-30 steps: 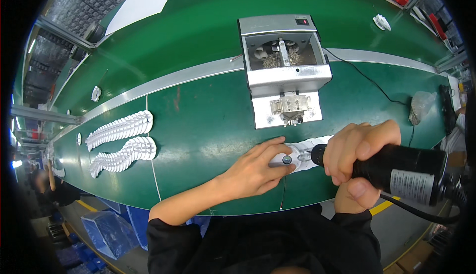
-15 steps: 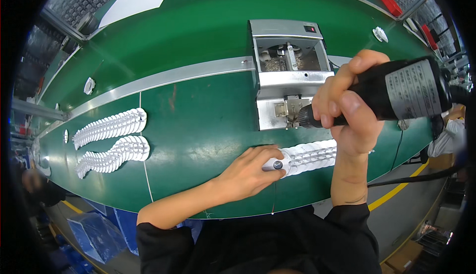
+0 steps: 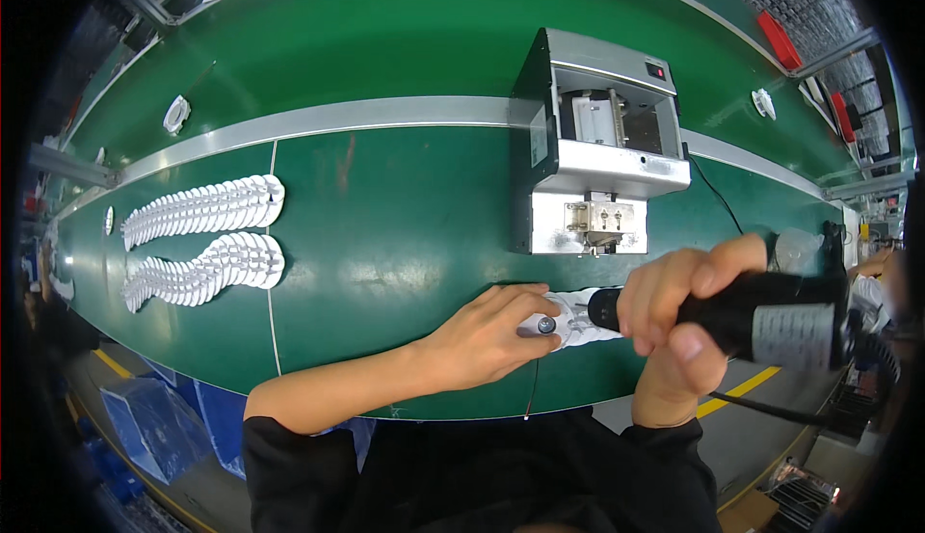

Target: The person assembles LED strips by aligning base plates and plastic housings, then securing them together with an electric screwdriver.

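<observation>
Assembly workshop — shown by a long green-topped bench, a silver box-shaped metal machine set back from its near edge, a black cylindrical corded power tool, and — below the near-left edge — blue plastic bins.

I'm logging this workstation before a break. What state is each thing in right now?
Near white strip: on the green bench, partly hidden
Left hand: fingers around the near white strip's end
Black power driver: held, nose at the strip, contact unclear
Right hand: closed around the driver
Upper left strip: gently curved
Lower left strip: S-curved
Silver machine: upright, top compartment open
</observation>
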`<state>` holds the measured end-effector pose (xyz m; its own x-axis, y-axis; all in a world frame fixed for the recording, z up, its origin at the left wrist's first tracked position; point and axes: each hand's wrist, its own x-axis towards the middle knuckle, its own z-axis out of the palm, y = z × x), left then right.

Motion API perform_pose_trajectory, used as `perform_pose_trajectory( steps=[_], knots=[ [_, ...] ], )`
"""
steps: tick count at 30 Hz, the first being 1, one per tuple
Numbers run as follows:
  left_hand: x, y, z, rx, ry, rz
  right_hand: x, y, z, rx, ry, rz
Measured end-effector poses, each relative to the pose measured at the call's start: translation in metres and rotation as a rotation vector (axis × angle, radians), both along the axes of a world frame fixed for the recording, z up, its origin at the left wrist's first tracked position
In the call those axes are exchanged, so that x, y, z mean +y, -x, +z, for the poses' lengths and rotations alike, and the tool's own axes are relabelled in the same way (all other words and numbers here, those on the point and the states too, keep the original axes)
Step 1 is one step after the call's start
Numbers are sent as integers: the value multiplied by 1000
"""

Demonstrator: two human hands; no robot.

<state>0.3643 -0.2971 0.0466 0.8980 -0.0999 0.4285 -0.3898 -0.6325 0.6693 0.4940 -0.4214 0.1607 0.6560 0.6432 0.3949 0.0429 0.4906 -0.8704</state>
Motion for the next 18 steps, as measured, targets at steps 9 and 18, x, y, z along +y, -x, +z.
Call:
perform_pose_trajectory(
  steps=[9,18],
  knots=[
    [2,1,3,20,-19,-9,-11,5,-15,99,45,127],
    [1,1,4,20,8,-9,-11,0,-16,-90,141,220]
  ],
)
